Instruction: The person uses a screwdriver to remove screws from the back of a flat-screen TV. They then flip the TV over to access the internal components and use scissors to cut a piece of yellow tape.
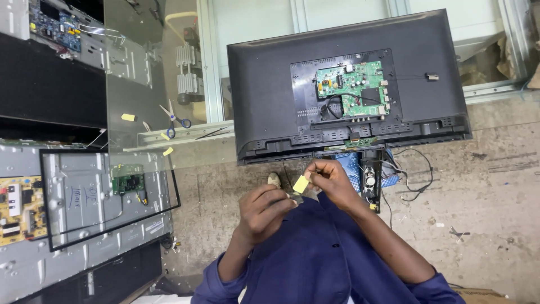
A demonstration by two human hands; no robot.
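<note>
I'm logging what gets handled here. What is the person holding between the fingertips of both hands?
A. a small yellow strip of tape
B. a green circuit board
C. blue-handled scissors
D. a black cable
A: the left hand and right hand meet at a small yellow strip; the scissors lie apart on a ledge.
</note>
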